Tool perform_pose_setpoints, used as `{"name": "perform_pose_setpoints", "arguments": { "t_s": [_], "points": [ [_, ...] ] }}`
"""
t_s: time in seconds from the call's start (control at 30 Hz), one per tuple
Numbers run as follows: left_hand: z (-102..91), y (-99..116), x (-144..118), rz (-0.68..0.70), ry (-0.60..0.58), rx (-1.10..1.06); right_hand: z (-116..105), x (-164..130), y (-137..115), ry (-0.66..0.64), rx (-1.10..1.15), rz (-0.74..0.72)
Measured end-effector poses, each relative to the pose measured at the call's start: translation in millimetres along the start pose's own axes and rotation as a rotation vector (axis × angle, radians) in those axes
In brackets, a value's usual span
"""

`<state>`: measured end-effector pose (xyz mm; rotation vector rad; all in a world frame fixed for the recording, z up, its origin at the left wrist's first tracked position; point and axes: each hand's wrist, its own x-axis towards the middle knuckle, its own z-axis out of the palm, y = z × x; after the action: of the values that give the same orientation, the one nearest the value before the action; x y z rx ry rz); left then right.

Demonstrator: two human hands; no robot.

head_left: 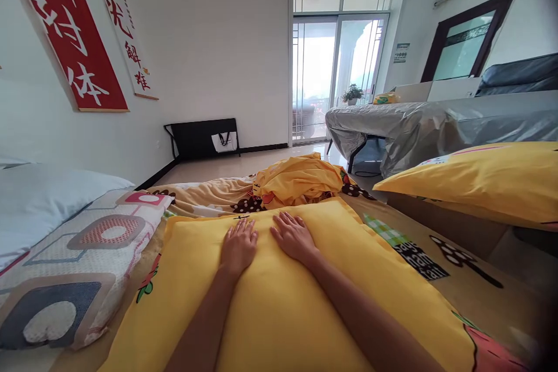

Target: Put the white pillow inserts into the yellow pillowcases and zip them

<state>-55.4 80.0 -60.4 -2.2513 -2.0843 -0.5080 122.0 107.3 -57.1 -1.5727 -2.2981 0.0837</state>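
A plump yellow pillow point(279, 302) lies in front of me on a brown patterned bed cover point(475, 296). Both my hands rest on its upper part, palms down. My left hand point(239, 244) lies flat with its fingers stretched out, left of the middle. To its right, my right hand point(294, 235) presses on the same pillow, its fingers spread a little. Neither hand holds anything. Just beyond the pillow's far edge is a crumpled heap of yellow cloth point(300, 177).
On the left lie a patterned pillow point(47, 290) and a pale blue pillow point(56, 192). Another yellow pillow point(483, 180) sits on a brown box point(444, 226) at right. Farther back stand a plastic-covered table point(405, 122) and a folded black item point(192, 136) against the wall.
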Motion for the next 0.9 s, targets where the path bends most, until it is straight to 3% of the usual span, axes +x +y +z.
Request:
{"name": "perform_pose_setpoints", "arguments": {
  "t_s": [0.2,0.47,0.7,0.9],
  "points": [
    [-11.1,-19,1,-0.107,-0.032,0.01,-11,5,18,-0.033,-0.006,0.084],
    [-10.6,-56,-1,-0.243,-0.062,-0.017,-16,2,50,-0.087,-0.03,0.22],
    [-14.9,-133,-16,-0.488,-0.038,-0.085,-9,6,89,-0.074,0.014,0.361],
    [-8.6,-181,-40,-0.551,0.07,-0.16,-4,11,116,-0.086,0.064,0.445]
  ]
}}
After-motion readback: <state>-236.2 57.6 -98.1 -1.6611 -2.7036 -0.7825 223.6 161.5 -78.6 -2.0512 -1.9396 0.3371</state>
